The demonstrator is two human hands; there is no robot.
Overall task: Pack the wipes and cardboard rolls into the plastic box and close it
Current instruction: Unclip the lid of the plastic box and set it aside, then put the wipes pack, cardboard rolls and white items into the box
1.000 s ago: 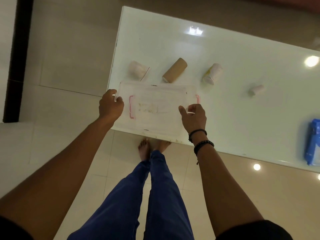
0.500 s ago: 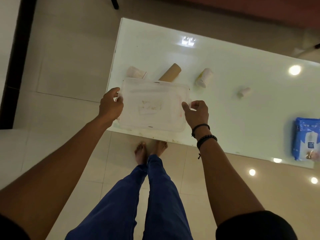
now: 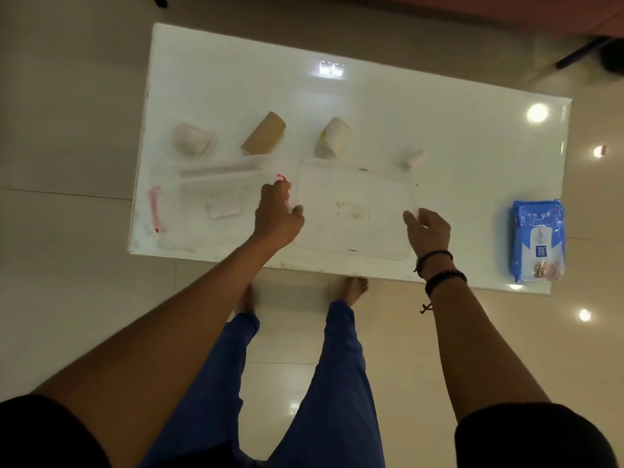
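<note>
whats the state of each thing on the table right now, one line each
plastic box: open, lid off, no rolls or wipes inside
lid: off the box, held at both ends beside it
left hand: gripping the lid's left edge
right hand: gripping the lid's right edge
brown roll: lying on its side, unpacked
pink roll: lying on the table
yellowish roll: lying on the table
small roll: lying on the table
wipes pack: flat on the table, unpacked

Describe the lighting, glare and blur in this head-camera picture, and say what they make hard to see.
Head view: dim and warm; ceiling lights glare as bright spots on the glossy white table and floor. Clear lid and open plastic box nearly vanish against the white top. Slight motion blur softens the left hand and cardboard rolls; wide-angle bends the table's edges.
</note>
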